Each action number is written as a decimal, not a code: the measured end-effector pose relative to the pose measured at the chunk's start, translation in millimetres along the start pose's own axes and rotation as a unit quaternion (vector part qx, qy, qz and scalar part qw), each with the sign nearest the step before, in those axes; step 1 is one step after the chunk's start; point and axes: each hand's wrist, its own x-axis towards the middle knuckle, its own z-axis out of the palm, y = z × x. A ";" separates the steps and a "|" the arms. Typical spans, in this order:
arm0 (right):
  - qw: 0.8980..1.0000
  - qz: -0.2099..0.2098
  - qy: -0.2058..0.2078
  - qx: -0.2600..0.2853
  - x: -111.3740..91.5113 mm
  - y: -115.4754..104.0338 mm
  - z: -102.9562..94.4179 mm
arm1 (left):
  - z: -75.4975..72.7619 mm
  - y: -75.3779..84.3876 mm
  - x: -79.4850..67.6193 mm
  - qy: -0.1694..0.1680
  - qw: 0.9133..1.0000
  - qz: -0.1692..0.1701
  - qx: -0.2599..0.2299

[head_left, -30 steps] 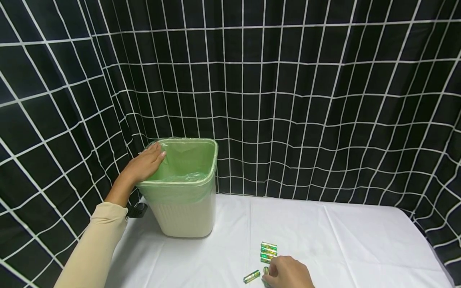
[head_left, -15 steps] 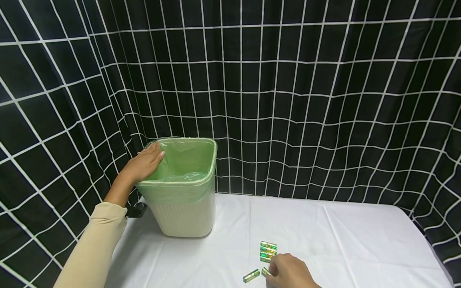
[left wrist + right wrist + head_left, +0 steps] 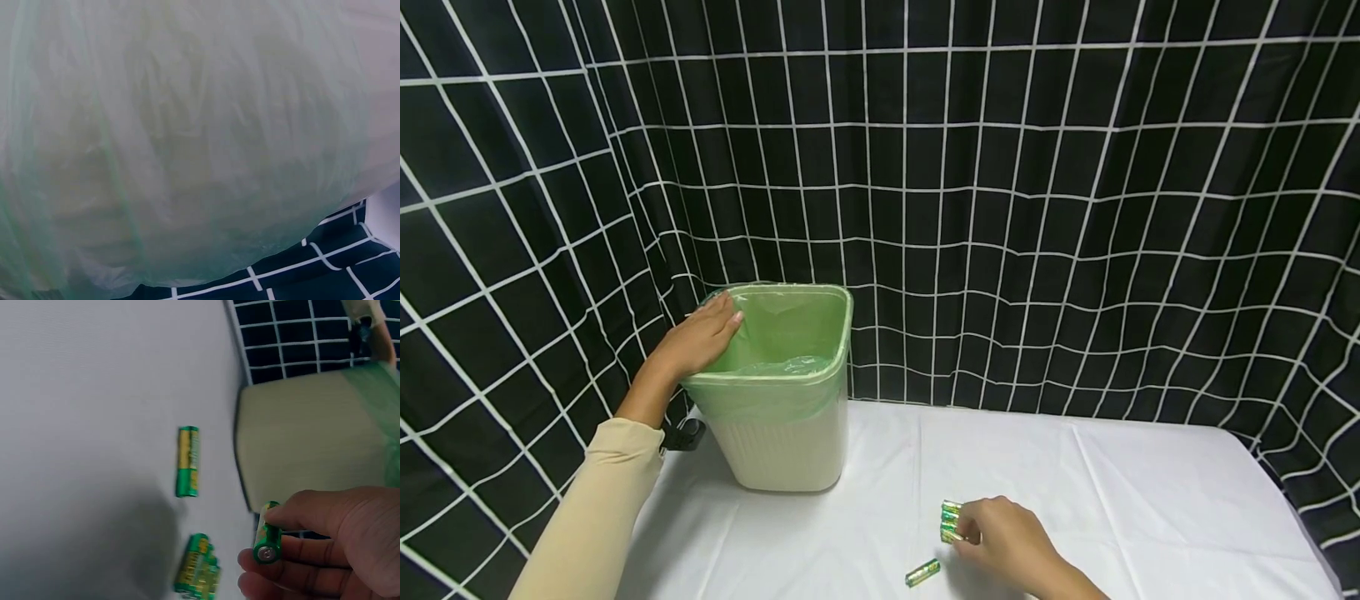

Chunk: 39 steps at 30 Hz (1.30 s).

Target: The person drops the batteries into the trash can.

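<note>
In the head view my left hand (image 3: 700, 337) rests on the left rim of a pale waste bin (image 3: 790, 454), fingers fairly straight along the edge. A translucent green bag (image 3: 778, 404) lines the bin and folds down over its outside, which fills most of the left wrist view. My right hand (image 3: 1011, 542) pinches a green and gold battery (image 3: 267, 537) between thumb and fingers, above the white cloth. Beyond the fingertips lies a tight row of several similar batteries (image 3: 950, 521), partly hidden by the hand. One single battery (image 3: 922, 572) lies apart, nearer me.
A white cloth (image 3: 1150, 500) covers the table. Black curtains with a white grid (image 3: 1000, 208) hang behind and at both sides. The bin stands at the back left, close to the left curtain.
My right hand has picked up the battery that lay beside the single one, and has moved up and slightly right with it. The left hand stays on the rim.
</note>
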 end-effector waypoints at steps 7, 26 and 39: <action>0.999 -0.040 0.037 -0.002 12.2 -8.1 -25.7 | -3.3 2.9 -0.7 0.003 1.000 0.004 -0.002; 0.990 -0.120 0.080 -0.004 47.4 -44.2 -71.4 | -1.7 -0.6 -0.4 0.004 1.000 0.011 0.005; 0.975 -0.187 0.103 -0.068 76.3 -72.0 -94.6 | -0.9 1.4 1.8 -0.002 1.000 0.010 0.001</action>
